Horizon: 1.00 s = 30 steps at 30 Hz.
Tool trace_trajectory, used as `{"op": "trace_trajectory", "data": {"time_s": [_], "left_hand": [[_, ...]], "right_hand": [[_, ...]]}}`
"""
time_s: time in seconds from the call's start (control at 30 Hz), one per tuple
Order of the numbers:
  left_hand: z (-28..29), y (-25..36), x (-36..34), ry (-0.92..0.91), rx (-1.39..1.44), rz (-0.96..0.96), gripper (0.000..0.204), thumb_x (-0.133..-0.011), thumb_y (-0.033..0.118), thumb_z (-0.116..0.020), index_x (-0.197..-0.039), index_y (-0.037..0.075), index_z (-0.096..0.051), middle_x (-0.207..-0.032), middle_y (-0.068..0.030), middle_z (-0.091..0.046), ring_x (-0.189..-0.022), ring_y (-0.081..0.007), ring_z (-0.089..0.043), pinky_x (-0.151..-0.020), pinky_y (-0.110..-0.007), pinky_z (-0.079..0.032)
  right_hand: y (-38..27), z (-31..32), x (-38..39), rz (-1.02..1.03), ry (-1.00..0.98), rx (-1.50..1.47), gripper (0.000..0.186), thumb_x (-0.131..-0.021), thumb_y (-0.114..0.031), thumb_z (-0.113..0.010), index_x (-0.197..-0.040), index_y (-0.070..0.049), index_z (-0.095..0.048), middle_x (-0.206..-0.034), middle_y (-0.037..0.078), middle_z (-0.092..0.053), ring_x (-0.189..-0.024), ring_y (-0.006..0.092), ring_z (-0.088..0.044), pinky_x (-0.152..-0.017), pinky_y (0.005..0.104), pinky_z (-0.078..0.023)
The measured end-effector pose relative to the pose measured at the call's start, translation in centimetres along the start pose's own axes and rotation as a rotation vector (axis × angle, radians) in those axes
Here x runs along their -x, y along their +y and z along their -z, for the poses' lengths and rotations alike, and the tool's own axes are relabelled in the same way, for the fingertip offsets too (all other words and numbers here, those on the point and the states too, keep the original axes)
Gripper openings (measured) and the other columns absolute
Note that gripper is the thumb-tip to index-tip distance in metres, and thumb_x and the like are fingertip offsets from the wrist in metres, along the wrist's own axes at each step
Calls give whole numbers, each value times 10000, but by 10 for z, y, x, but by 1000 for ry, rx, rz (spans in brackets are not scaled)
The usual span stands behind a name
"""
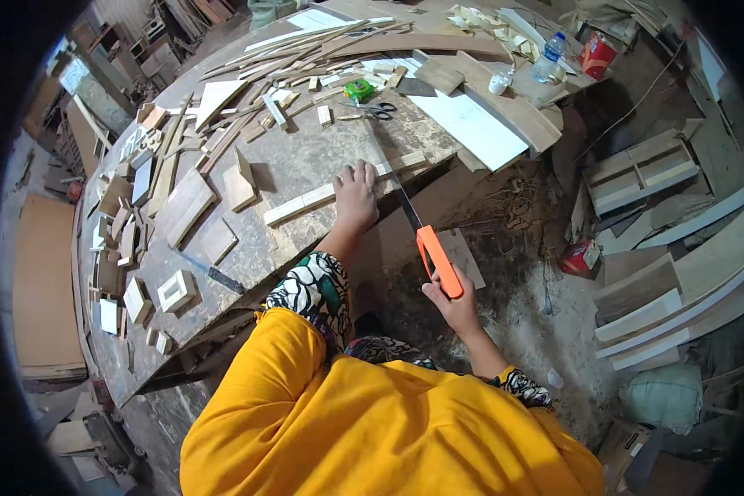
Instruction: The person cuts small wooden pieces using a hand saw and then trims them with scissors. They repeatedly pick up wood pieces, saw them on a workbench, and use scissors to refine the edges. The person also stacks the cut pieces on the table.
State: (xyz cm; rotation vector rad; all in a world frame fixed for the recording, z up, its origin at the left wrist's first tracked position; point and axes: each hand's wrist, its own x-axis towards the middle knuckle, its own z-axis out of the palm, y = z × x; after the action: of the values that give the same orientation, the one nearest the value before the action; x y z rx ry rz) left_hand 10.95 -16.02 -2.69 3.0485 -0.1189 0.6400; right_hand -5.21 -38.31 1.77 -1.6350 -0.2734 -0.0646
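Note:
My left hand (356,197) presses down on a long, pale wooden strip (299,206) near the front edge of the workbench (293,165), its fingers bent over the strip. My right hand (455,304) is closed around the orange handle of a handsaw (436,258). The saw's blade slants away from me, up and to the left, and crosses the strip just right of my left hand. How deep the teeth sit in the wood cannot be made out.
A green tape measure (358,89) and scissors (376,109) lie beyond the strip. Wooden offcuts (186,205) and a dark-handled tool (226,281) lie to the left. A white board (471,124), plastic bottle (549,58) and red can (597,56) are at far right.

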Motion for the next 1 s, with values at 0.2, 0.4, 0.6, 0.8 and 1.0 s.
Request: {"op": "trace_trajectory", "data": {"time_s": [0.2, 0.4, 0.6, 0.8, 1.0], "left_hand": [[6, 4, -2, -72, -5, 4, 654, -673, 137, -625, -1289, 49, -422, -1345, -122, -419, -1211, -332, -389, -945, -485, -337], [8, 5, -4, -118, -1, 24, 673, -684, 141, -614, -1320, 63, -408, -1352, -106, -407, -1238, -326, -366, -966, -502, -325], [9, 5, -3, -108, -32, -3, 767, -621, 169, -681, -1322, 48, -393, -1337, -101, -420, -1227, -309, -375, -951, -505, -344], [10, 6, -4, -121, 28, -1, 727, -646, 133, -642, -1317, 34, -378, -1326, -117, -427, -1210, -311, -403, -939, -481, -342], [8, 4, -4, -119, 49, 35, 714, -643, 130, -638, -1309, 38, -397, -1332, -117, -423, -1222, -318, -394, -974, -507, -325]], "right_hand": [[-5, -11, 0, -11, -25, 124, 229, -866, -212, -675, -842, -29, -539, -647, 36, -525, -580, 128, -501, -566, 279, -427], [2, -16, -5, 55, 67, 211, 275, -862, -218, -680, -779, -11, -519, -600, 61, -510, -531, 170, -498, -517, 302, -414], [12, -20, -35, 34, 63, 226, 314, -861, -237, -681, -717, -15, -512, -564, 75, -482, -493, 192, -468, -479, 324, -378], [35, -20, -24, -28, 44, 168, 351, -873, -289, -666, -717, -13, -516, -592, 50, -493, -550, 166, -483, -511, 324, -387], [34, -18, -26, -74, 35, 167, 335, -877, -296, -661, -740, -12, -547, -580, 44, -485, -537, 145, -473, -504, 319, -380]]}}
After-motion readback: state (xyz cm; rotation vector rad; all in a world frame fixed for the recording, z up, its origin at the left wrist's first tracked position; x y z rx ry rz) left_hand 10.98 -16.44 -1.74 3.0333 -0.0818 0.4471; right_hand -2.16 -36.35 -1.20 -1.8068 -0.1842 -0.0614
